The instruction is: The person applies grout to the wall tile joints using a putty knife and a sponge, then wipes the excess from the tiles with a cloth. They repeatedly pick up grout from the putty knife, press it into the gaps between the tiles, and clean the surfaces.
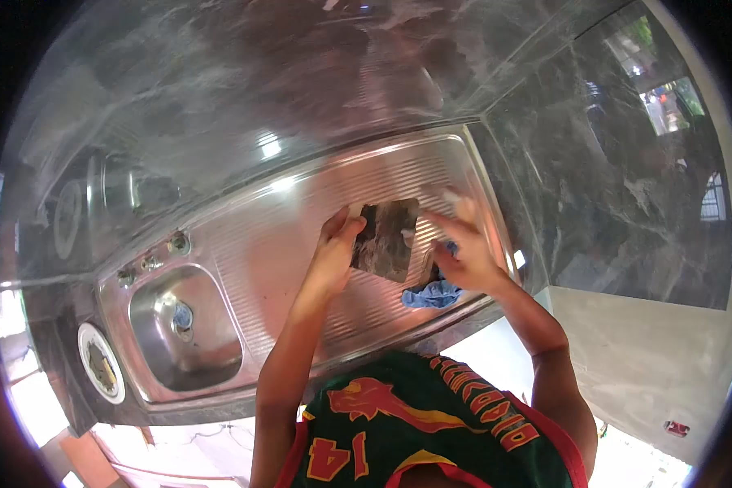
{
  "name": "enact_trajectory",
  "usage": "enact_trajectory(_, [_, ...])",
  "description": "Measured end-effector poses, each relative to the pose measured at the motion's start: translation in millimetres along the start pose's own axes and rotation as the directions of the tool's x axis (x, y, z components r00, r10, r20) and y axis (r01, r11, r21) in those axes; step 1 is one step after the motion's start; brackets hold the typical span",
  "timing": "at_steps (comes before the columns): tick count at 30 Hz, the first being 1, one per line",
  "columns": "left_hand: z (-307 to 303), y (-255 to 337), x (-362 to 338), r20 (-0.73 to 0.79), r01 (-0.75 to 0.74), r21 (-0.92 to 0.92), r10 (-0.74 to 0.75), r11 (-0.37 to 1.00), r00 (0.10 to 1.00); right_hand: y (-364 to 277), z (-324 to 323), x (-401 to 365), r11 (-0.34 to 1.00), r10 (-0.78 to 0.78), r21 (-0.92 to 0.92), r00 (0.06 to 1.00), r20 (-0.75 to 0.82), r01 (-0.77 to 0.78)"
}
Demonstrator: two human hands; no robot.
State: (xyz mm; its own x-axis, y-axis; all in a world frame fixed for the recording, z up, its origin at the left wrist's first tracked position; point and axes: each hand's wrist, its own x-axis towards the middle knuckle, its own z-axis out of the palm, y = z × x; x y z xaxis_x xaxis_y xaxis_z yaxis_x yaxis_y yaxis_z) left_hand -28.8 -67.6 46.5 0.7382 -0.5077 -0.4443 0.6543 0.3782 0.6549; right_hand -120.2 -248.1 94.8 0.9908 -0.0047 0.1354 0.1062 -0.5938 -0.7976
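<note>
My left hand (pixel 339 232) grips the left edge of a square, dark grey marbled tile (pixel 389 241), its thumb lying on the face. The tile is tilted up over the ribbed drainboard of a steel sink (pixel 281 260). Just off the tile's right edge is my right hand (pixel 466 248), fingers apart and partly smeared by motion, with nothing visible in them. A crumpled blue cloth (pixel 431 294) lies on the drainboard below this hand, partly hidden by it.
To the left is the sink bowl (pixel 185 325) with its drain, and taps (pixel 150 262) behind it. A round white-rimmed plate or dish (pixel 102 363) rests on the counter at far left. Grey marbled wall panels (pixel 220 106) rise behind and to the right.
</note>
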Motion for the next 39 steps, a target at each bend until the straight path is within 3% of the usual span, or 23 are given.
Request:
enact_trajectory(1, [4.5, 3.2, -2.8, -0.054, -0.001, 0.07, 0.004, 0.998, 0.999, 2.5, 3.0, 0.6, 1.0, 0.002, -0.014, 1.0, -0.018, -0.003])
enact_trajectory(3, [-8.6, -9.3, 8.3, -0.055, 0.028, 0.128, -0.021, 0.991, 0.998, 18.4, 2.3, 0.9, 0.998, 0.01, 0.06, 0.977, 0.212, -0.023])
enact_trajectory(4, [-27.5, -23.1, 22.1, -0.004, 0.061, 0.119, -0.06, 0.991, 0.998, 24.2, 2.1, 3.7, 0.999, 0.03, 0.016, 0.986, 0.164, -0.033])
enact_trajectory(6, [-9.8, -4.7, 11.0, -0.117, 0.112, 0.095, -0.101, 0.989, 0.988, 35.3, -3.8, 10.1, 0.964, 0.015, 0.267, 1.0, -0.012, -0.011])
enact_trajectory(8, [-29.7, -16.7, 21.9, -0.098, 0.034, -0.098, -0.044, 0.995, 0.994, 29.7, -44.3, 34.1, 0.982, 0.011, 0.186, 0.991, -0.131, 0.014])
enact_trajectory(9, [-35.1, -16.5, 23.7, -0.082, 0.044, -0.095, -0.052, 0.994, 0.995, 45.7, -63.3, 48.3, 0.987, -0.057, -0.159, 0.936, -0.348, 0.001])
enact_trajectory(10, [-39.9, -15.9, 25.1, -0.112, 0.045, -0.087, -0.054, 0.995, 0.992, 66.2, -85.6, 64.4, 0.877, -0.187, -0.472, 0.842, -0.506, -0.088])
enact_trajectory(11, [-52.9, -17.8, 27.7, -0.143, 0.033, -0.073, -0.043, 0.997, 0.989, 86.6, -102.8, 82.8, 0.73, -0.308, -0.65, 0.747, -0.589, -0.211])
enact_trajectory(12, [-50.6, -14.0, 26.3, -0.136, 0.039, -0.07, -0.048, 0.997, 0.99, 104.8, -131.0, 99.3, 0.648, -0.379, -0.705, 0.679, -0.628, -0.29])
enact_trajectory(14, [-42.6, -3.2, 21.7, -0.263, 0.068, -0.069, -0.084, 0.995, 0.961, 121.7, -182.9, 124.3, 0.455, -0.472, -0.813, 0.676, -0.566, -0.363])
enact_trajectory(16, [-61.6, -15.2, 23.7, -0.266, 0.023, -0.027, -0.029, 0.999, 0.963, 128.5, -216.9, 142.6, 0.279, -0.541, -0.873, 0.685, -0.487, -0.401])
enact_trajectory(17, [-66.7, -17.6, 25.8, -0.275, -0.028, 0.016, 0.031, 0.999, 0.961, 130.1, -227.4, 151.2, 0.272, -0.539, -0.874, 0.688, -0.485, -0.404])
enact_trajectory(19, [-73.2, -13.7, 28.8, -0.208, 0.0, -0.055, -0.012, 0.998, 0.978, 128.6, -238.8, 161.5, 0.113, -0.556, -0.876, 0.701, -0.446, -0.468])
enact_trajectory(20, [-74.5, -11.0, 29.5, -0.144, 0.023, -0.122, -0.041, 0.992, 0.989, 125.6, -241.1, 163.6, 0.109, -0.553, -0.877, 0.705, -0.444, -0.467])
enact_trajectory(23, [-78.4, -10.9, 33.2, -0.15, 0.057, -0.114, -0.074, 0.992, 0.986, 116.3, -249.3, 176.2, 0.087, -0.545, -0.812, 0.655, -0.523, -0.577])
enact_trajectory(25, [-75.2, -9.0, 32.4, -0.174, 0.072, -0.124, -0.093, 0.99, 0.98, 116.3, -256.6, 183.5, -0.012, -0.631, -0.766, 0.599, -0.493, -0.642])
enact_trajectory(31, [-86.8, -16.3, 36.3, -0.155, 0.08, -0.112, -0.097, 0.991, 0.983, 127.7, -247.8, 188.2, -0.098, -0.678, -0.781, 0.616, -0.402, -0.617])
enact_trajectory(35, [-87.8, -16.0, 36.0, -0.169, 0.099, -0.093, -0.114, 0.991, 0.979, 168.8, -229.4, 182.0, -0.079, -0.665, -0.793, 0.624, -0.41, -0.604])
enact_trajectory(39, [-91.1, -17.0, 35.2, -0.191, 0.104, -0.106, -0.122, 0.989, 0.974, 195.6, -192.6, 166.1, -0.038, -0.532, -0.815, 0.702, -0.473, -0.578])
